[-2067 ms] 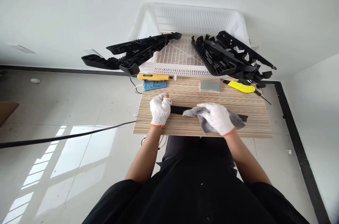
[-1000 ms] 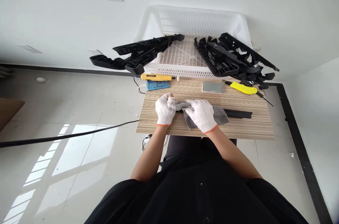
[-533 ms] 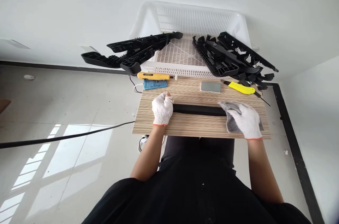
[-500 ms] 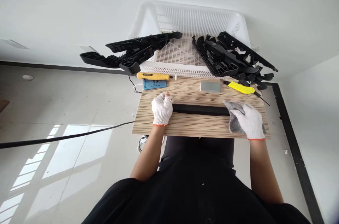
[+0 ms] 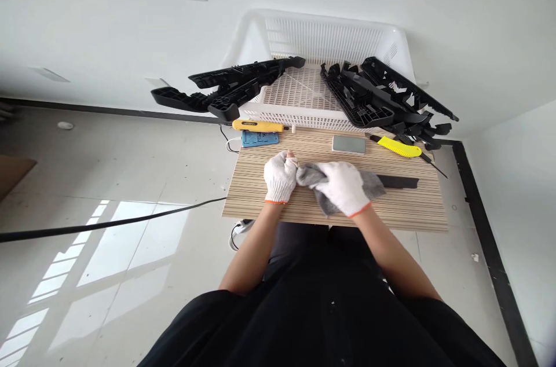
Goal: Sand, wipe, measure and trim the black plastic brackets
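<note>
A long black plastic strip (image 5: 397, 182) lies across the wood-grained board (image 5: 256, 205); its right end shows, while the rest is covered. My left hand (image 5: 280, 177), in a white knit glove, is closed around the strip's left end, with a bare thumb tip showing. In my gloved right hand (image 5: 345, 186) is a grey cloth (image 5: 328, 205), bunched and pressed over the strip close to my left hand. The cloth trails out to the right beneath the palm.
Behind the board stands a white plastic basket (image 5: 299, 107) with black plastic parts (image 5: 360, 95) across its right side and more black parts (image 5: 226, 86) at its left. Along the back edge lie a yellow-handled tool (image 5: 258, 125), a blue box (image 5: 260, 139), a grey block (image 5: 348, 144) and a yellow utility knife (image 5: 399, 147).
My right hand and the cloth have moved left along the strip, from its right end to beside my left hand. The strip's right end is now uncovered. My left hand keeps its hold.
</note>
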Available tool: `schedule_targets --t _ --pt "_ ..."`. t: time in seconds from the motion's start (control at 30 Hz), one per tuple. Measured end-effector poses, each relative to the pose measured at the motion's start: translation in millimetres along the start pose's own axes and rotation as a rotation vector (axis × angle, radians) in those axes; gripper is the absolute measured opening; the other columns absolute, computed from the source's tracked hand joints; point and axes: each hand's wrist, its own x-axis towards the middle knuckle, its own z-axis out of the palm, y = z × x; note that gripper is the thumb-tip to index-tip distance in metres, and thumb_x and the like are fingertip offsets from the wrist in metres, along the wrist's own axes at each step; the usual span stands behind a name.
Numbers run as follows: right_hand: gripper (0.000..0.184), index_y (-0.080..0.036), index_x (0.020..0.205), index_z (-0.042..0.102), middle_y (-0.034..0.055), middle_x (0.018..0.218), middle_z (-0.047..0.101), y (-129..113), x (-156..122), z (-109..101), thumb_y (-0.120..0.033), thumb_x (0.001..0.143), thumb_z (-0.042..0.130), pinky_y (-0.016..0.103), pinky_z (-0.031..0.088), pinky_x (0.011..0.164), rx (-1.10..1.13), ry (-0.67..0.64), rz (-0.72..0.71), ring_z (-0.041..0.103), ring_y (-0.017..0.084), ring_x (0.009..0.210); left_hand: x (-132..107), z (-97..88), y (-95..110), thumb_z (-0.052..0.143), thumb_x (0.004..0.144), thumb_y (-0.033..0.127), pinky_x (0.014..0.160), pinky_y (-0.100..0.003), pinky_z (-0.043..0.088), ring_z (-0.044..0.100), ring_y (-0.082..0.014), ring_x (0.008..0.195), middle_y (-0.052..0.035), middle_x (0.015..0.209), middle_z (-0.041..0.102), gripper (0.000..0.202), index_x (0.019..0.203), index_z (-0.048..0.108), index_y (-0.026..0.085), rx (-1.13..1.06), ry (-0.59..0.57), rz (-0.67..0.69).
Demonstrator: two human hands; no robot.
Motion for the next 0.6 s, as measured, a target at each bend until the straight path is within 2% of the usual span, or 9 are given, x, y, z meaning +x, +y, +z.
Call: schedule_targets --t 0.07,0.13,0.23,0.3,0.37,0.4,0.47,0.53,0.6 --pt "0.051 -0.034 0.150 0.068 0.0067 0.125 0.081 -25 11 7 -0.043 0.100 0.071 0.041 0.052 0.097 -0.021 -0.046 -0.052 0.074 0.029 0.113 0 -3.2 -3 0.044 0.101 0.050 0.060 -0.031 0.032 0.050 -0.0174 0.056 -0.0007 0.055 0.053 0.047 0.061 0.046 0.025 -0.001 0.015 0.012" --pt "0.054 -0.033 0.158 0.062 0.0077 0.130 0.080 -35 14 10 -0.041 0.104 0.065 0.039 0.052 0.098 -0.027 -0.081 -0.096 0.073 0.028 0.116 1 -7.7 -7 0.044 0.101 0.051 0.059 -0.031 0.033 0.050 -0.0172 0.055 -0.0003 0.054 0.052 0.048 0.061 0.045 0.025 -0.008 0.025 0.012" --pt "0.055 -0.033 0.160 0.061 0.0077 0.136 0.078 -18 7 9 -0.044 0.106 0.062 0.038 0.051 0.099 -0.007 -0.073 -0.116 0.072 0.027 0.118 1 -12.7 -14 0.043 0.100 0.053 0.062 -0.032 0.036 0.053 -0.0183 0.057 -0.0014 0.055 0.056 0.049 0.061 0.048 0.025 -0.024 0.020 0.028" --pt "0.053 -0.032 0.157 0.064 0.0081 0.133 0.079 10 -5 6 -0.046 0.106 0.063 0.039 0.050 0.100 0.000 -0.029 -0.077 0.073 0.028 0.117 0 -14.1 -16 0.042 0.100 0.053 0.065 -0.032 0.039 0.056 -0.0194 0.060 -0.0025 0.056 0.059 0.049 0.061 0.050 0.025 -0.037 0.022 0.020" --pt "0.050 -0.028 0.149 0.071 0.0096 0.122 0.082 49 -23 1 -0.051 0.106 0.061 0.041 0.050 0.098 0.004 0.032 0.005 0.073 0.030 0.113 0 -14.2 -16 0.042 0.100 0.053 0.068 -0.033 0.041 0.057 -0.0200 0.061 -0.0029 0.057 0.059 0.048 0.061 0.051 0.025 -0.049 0.026 -0.004" --pt "0.050 -0.024 0.143 0.076 0.0114 0.114 0.083 71 -34 -2 -0.053 0.105 0.060 0.041 0.051 0.096 -0.002 0.072 0.088 0.073 0.031 0.109 0 -14.0 -16 0.042 0.099 0.053 0.069 -0.033 0.041 0.057 -0.0201 0.061 -0.0028 0.057 0.059 0.048 0.061 0.051 0.025 -0.053 0.024 -0.010" --pt "0.051 -0.020 0.134 0.081 0.0147 0.112 0.082 114 -59 -9 -0.054 0.102 0.061 0.042 0.052 0.095 -0.002 0.126 0.258 0.072 0.034 0.109 0 -13.6 -16 0.042 0.100 0.053 0.069 -0.033 0.041 0.057 -0.0201 0.061 -0.0026 0.057 0.058 0.048 0.061 0.050 0.026 -0.063 0.013 -0.005" --pt "0.051 -0.026 0.139 0.079 0.0126 0.121 0.081 151 -87 -16 -0.053 0.102 0.057 0.041 0.054 0.094 0.078 0.173 0.479 0.072 0.033 0.113 0 -13.6 -16 0.043 0.100 0.054 0.069 -0.033 0.041 0.056 -0.0199 0.061 -0.0025 0.057 0.058 0.049 0.061 0.050 0.025 -0.074 0.013 0.003" --pt "0.053 -0.026 0.137 0.080 0.0158 0.120 0.080 177 -114 -23 -0.055 0.102 0.053 0.042 0.055 0.088 0.060 0.201 0.737 0.073 0.034 0.106 0 -14.8 -18 0.044 0.100 0.053 0.069 -0.033 0.041 0.057 -0.0197 0.061 -0.0024 0.057 0.059 0.049 0.061 0.051 0.025 -0.085 0.024 -0.006"
